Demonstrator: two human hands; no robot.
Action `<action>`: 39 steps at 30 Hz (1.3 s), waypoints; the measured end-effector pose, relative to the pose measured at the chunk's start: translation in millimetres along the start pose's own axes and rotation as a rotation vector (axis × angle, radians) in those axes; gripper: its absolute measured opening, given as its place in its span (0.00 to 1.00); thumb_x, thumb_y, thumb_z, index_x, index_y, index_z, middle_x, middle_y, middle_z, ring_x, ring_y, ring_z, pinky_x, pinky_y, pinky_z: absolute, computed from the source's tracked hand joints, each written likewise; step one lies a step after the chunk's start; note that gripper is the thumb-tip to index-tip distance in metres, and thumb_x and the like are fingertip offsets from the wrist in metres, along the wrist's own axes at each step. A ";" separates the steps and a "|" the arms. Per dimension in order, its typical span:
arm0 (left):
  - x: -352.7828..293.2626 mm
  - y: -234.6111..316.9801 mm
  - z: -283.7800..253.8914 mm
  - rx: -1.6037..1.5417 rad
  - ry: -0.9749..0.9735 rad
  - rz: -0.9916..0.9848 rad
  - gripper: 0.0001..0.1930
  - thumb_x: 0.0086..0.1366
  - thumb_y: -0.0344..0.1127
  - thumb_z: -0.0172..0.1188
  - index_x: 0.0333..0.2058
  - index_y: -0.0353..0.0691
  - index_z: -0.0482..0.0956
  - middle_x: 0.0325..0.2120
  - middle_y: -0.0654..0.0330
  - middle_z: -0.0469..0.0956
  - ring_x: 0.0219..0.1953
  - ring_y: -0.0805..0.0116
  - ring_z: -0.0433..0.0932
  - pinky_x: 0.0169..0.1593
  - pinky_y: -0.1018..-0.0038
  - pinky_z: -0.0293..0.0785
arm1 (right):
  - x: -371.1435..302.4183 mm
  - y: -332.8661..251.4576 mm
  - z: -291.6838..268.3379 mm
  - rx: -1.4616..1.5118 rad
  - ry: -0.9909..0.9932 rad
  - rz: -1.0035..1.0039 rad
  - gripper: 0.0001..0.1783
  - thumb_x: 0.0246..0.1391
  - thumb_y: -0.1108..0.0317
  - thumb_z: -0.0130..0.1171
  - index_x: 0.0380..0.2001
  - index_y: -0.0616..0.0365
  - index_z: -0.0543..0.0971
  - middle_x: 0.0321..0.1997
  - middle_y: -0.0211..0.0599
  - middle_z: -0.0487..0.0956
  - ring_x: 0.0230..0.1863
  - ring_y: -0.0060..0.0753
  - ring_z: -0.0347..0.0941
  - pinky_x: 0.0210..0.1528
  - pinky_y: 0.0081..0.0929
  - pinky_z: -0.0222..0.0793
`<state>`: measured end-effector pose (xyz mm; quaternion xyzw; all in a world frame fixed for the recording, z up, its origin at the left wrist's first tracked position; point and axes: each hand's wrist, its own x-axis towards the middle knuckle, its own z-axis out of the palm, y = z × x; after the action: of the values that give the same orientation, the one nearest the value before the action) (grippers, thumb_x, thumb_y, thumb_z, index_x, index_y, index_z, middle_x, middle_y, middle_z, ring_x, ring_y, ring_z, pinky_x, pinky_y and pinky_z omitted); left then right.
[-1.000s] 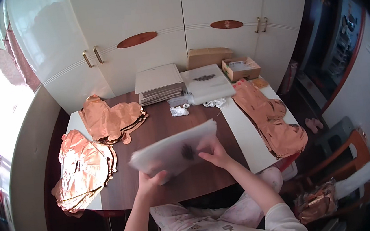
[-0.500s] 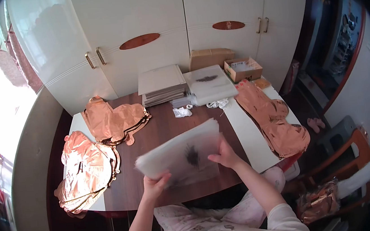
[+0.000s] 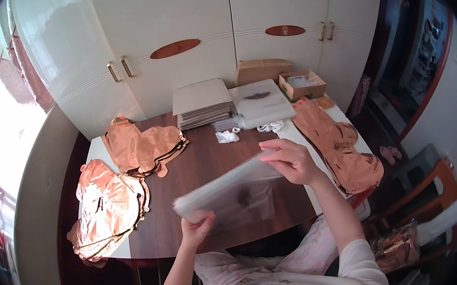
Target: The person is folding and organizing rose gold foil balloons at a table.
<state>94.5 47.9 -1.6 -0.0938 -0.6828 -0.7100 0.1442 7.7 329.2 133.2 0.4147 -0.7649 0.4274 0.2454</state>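
Note:
A stack of translucent plastic bags (image 3: pixel 228 190) with a dark printed patch is held tilted above the near half of the table. My left hand (image 3: pixel 197 229) grips its lower left corner, thumb on top. At the upper right corner, my right hand (image 3: pixel 290 160) pinches the edge between thumb and fingers, with its back turned up. How many bags lie between those fingertips cannot be made out. Shiny rose-gold foil balloons lie flat in piles: one at the near left (image 3: pixel 109 202), one behind it (image 3: pixel 142 146), and one on the right (image 3: pixel 340 147).
Along the table's (image 3: pixel 182 228) back stand a stack of pale cardboard sheets (image 3: pixel 200 98), more plastic bags (image 3: pixel 264 111), a small open box (image 3: pixel 303 85) and a brown carton (image 3: pixel 263 70). White ribbon rolls (image 3: pixel 227 137) lie in front. A wooden chair (image 3: pixel 440 192) stands at the right.
My right hand has shifted from the right side of the bag stack up to its upper right corner, turning its back upward. The stack has tilted flatter; my left hand keeps its grip.

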 end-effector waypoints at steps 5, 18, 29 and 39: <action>0.0 -1.2 -0.4 0.049 -0.026 0.049 0.04 0.50 0.22 0.62 0.26 0.36 0.80 0.26 0.63 0.78 0.31 0.76 0.75 0.38 0.78 0.70 | -20.6 12.5 0.8 0.162 -0.040 -0.017 0.20 0.43 0.64 0.62 0.43 0.54 0.77 0.56 0.46 0.67 0.48 0.40 0.71 0.47 0.29 0.68; -7.0 -26.7 -2.9 0.124 0.099 0.108 0.06 0.54 0.24 0.59 0.32 0.36 0.77 0.30 0.64 0.77 0.35 0.77 0.73 0.39 0.77 0.69 | -97.5 44.5 73.6 0.767 0.138 0.326 0.61 0.25 0.68 0.75 0.59 0.51 0.44 0.61 0.43 0.56 0.63 0.35 0.50 0.62 0.38 0.47; 4.0 -31.5 -1.3 -0.017 0.172 -0.019 0.07 0.60 0.33 0.56 0.28 0.35 0.76 0.23 0.68 0.74 0.28 0.80 0.70 0.32 0.82 0.65 | -61.8 40.1 80.1 0.567 0.223 0.530 0.30 0.40 0.63 0.68 0.44 0.59 0.64 0.39 0.36 0.76 0.43 0.25 0.72 0.46 0.26 0.67; 13.4 -11.6 24.7 -0.304 0.025 -0.327 0.18 0.55 0.21 0.55 0.45 0.37 0.68 0.39 0.61 0.74 0.40 0.72 0.74 0.42 0.73 0.72 | -63.3 37.6 66.7 0.394 -0.017 0.643 0.43 0.40 0.67 0.67 0.56 0.59 0.52 0.46 0.42 0.72 0.43 0.30 0.73 0.47 0.29 0.67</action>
<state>76.5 71.8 -6.9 0.0062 -0.5721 -0.8199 0.0199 8.5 309.9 35.7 0.1960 -0.7613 0.6180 0.0077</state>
